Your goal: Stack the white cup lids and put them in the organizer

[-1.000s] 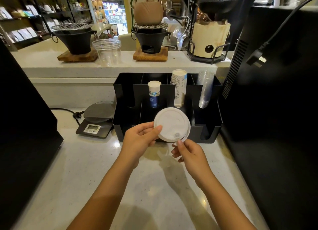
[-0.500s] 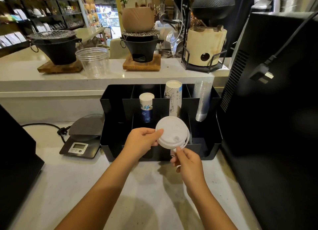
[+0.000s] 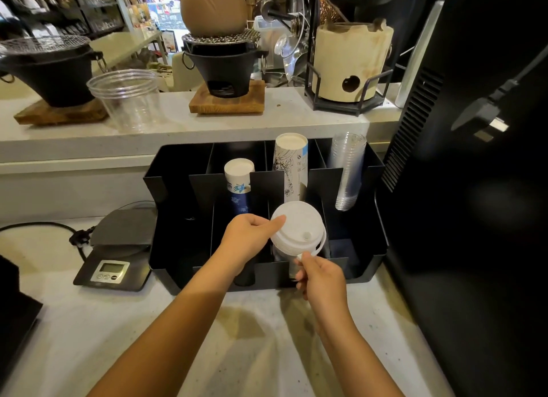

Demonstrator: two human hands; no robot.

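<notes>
Single head-worn wide-angle view, looking forward and down from above the counter (image 3: 89,322), close enough that both forearms enter from the bottom edge and the organizer (image 3: 376,248) sits just below mid-frame. It faces the raised shelf (image 3: 281,120) behind the organizer, with shop shelving far back at upper left; a scale (image 3: 112,266) is at left and a black machine (image 3: 474,218) fills the right side. No second view, so nothing is shared.

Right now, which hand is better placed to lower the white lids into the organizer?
Left. The left hand grips the lids by the rim from the side, over a front slot of the organizer. The right hand only pinches the near bottom edge, so it looks like the steadying hand.
</notes>
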